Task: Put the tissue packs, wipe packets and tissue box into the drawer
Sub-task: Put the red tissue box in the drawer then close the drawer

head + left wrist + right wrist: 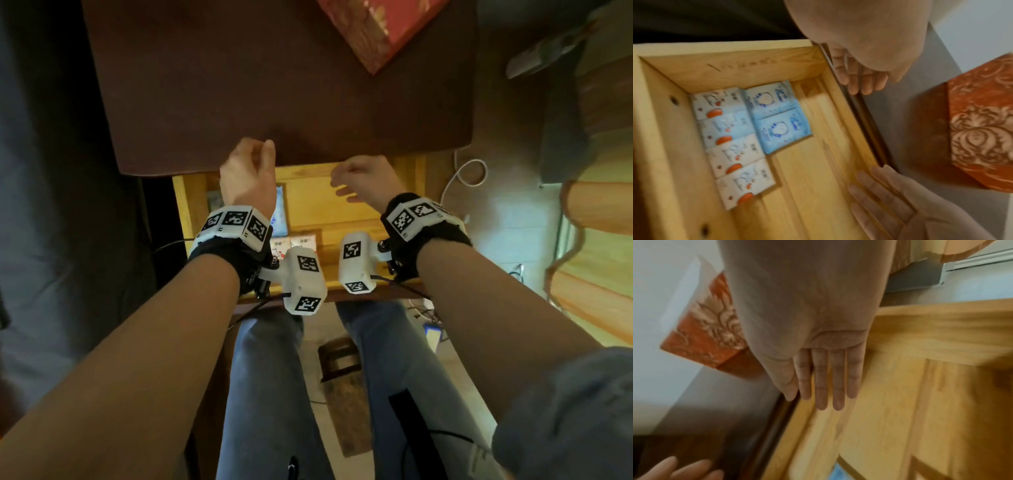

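The open wooden drawer [325, 202] sticks out from under the dark brown table top [274, 85]. Several white tissue packs [731, 139] with orange marks lie in a column in it, and two blue wipe packets [777, 116] lie beside them. The red patterned tissue box [373, 27] stands on the table, far from the edge; it also shows as the tissue box [980, 129] and the tissue box [702, 337]. My left hand [251, 164] hovers at the table edge above the drawer, empty, fingers relaxed. My right hand [359, 178] is over the drawer's right half, fingers [828, 382] straight, holding nothing.
A grey oblong object [541, 54] lies to the right of the table. A white cable [469, 174] loops on the floor by the drawer. My legs in jeans [267, 394] are below the drawer front. Dark fabric [51, 205] fills the left.
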Action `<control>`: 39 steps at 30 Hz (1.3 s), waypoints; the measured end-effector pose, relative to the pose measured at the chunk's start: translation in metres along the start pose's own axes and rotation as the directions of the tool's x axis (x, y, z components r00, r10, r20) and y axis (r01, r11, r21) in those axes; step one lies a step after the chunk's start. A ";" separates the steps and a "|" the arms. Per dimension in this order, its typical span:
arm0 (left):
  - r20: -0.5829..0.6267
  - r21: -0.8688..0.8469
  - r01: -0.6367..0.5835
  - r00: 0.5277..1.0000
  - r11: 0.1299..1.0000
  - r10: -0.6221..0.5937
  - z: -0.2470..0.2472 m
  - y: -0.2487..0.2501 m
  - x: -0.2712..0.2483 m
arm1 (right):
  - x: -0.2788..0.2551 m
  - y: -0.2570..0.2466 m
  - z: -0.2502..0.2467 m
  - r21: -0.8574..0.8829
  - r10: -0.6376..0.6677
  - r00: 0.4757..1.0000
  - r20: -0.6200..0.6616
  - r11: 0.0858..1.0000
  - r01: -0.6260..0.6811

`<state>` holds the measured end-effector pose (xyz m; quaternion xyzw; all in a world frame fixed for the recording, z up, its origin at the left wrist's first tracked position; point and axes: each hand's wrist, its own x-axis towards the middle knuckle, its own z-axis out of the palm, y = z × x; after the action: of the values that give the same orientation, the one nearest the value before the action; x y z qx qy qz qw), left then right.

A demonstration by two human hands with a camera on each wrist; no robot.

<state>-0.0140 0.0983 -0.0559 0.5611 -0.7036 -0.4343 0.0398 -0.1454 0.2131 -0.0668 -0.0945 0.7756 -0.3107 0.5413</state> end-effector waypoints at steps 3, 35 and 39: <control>0.011 -0.061 0.004 1.000 0.998 -0.004 0.019 0.038 0.012 | 0.007 -0.017 -0.038 -0.002 -0.016 0.999 0.051 1.000 0.016; 0.101 -0.466 0.277 0.960 0.841 -0.260 0.071 0.120 0.032 | 0.040 -0.047 -0.113 0.301 -0.143 0.950 -0.278 0.926 0.227; 0.132 -0.465 0.296 0.955 0.834 -0.265 0.068 0.101 0.011 | 0.020 -0.026 -0.096 0.320 -0.111 0.956 -0.271 0.927 0.198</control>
<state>-0.1315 0.1274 -0.0365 0.6169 -0.4848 -0.6132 0.0916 -0.2447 0.2194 -0.0458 -0.0205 0.7610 -0.4925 0.4217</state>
